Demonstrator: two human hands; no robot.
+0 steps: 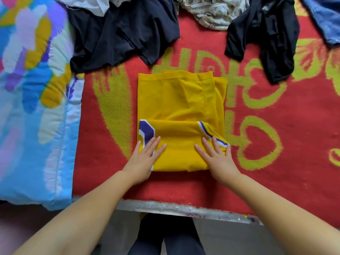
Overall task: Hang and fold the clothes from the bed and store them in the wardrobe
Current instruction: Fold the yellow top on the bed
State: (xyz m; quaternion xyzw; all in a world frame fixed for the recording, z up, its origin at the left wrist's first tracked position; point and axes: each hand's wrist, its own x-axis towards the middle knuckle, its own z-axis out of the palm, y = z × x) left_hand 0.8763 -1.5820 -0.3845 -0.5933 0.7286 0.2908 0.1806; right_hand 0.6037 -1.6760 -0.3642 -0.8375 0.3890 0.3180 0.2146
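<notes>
A yellow jersey (181,100) with purple and white trim lies on the red bed cover (276,181), folded into a rectangle with its near part turned up over itself. My left hand (144,159) presses flat on the near left corner of the fold, over a purple numeral. My right hand (218,159) presses flat on the near right corner beside the striped trim. Both hands have their fingers spread and hold nothing.
A black garment (121,34) lies crumpled at the back left and another black garment (266,37) at the back right. A patterned beige cloth (211,11) and blue denim (325,17) lie at the far edge. A colourful quilt (33,107) covers the left. The bed's metal edge (184,208) runs below.
</notes>
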